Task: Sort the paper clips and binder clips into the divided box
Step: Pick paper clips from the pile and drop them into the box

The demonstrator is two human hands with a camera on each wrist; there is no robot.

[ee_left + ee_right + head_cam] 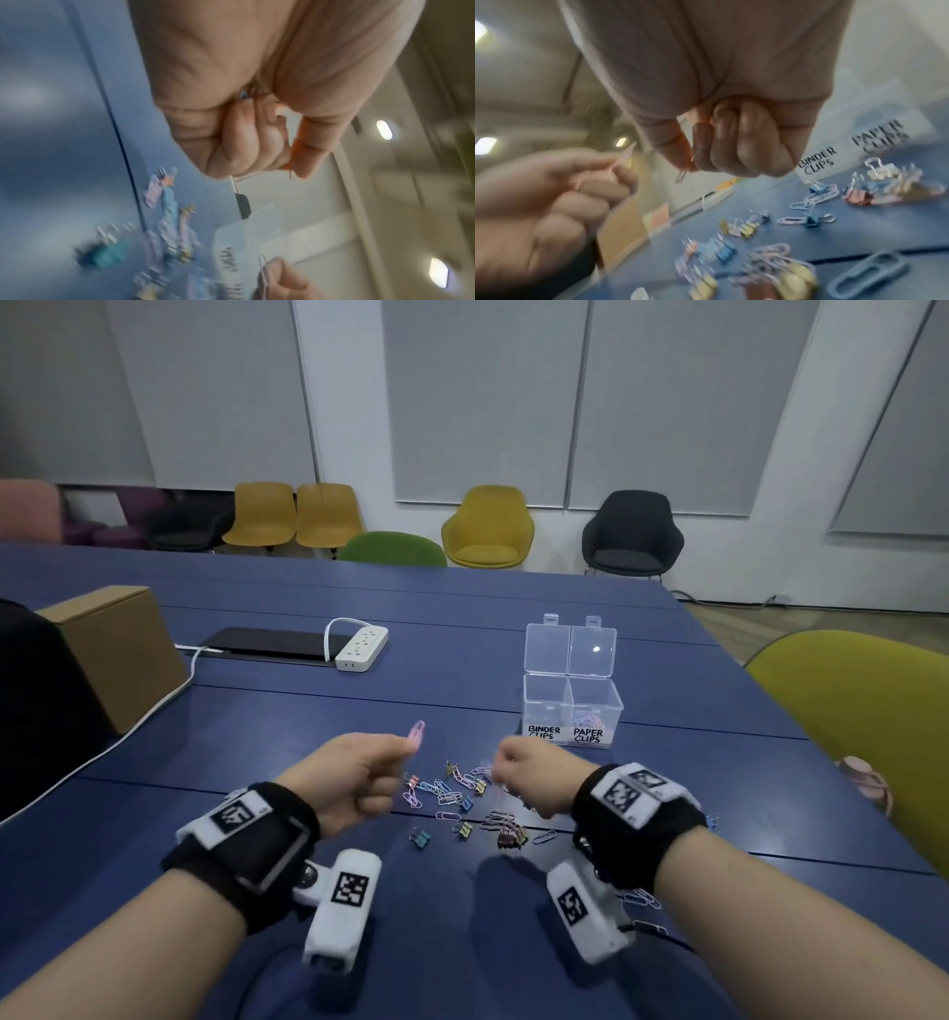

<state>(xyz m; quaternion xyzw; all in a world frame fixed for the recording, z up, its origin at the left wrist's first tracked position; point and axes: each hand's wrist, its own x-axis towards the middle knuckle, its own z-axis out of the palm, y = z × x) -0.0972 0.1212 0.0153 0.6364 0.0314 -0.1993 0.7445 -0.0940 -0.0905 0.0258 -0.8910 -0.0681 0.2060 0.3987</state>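
1. Blue table (308, 762), chairs along the far wall; divided box (571, 711) toward the right edge, lid up, paper clips already in the compartment labelled for them.
2. Left hand (354, 780) pinching a pink paper clip (416, 730) aloft; right hand (534, 780) curled, pinching another clip (681, 176) above the mixed pile (467, 801).
3. Best carried over the right-hand compartment and released low, clear of the divider.
4. Right wrist view alone shows the right hand's clip; head view hides it.

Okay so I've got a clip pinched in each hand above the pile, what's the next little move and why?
Probably carry the left hand and its pink paper clip across to the open divided box and drop it in the compartment labelled PAPER CLIPS, which already holds some. The right hand could follow; its clip looks like a paper clip too.
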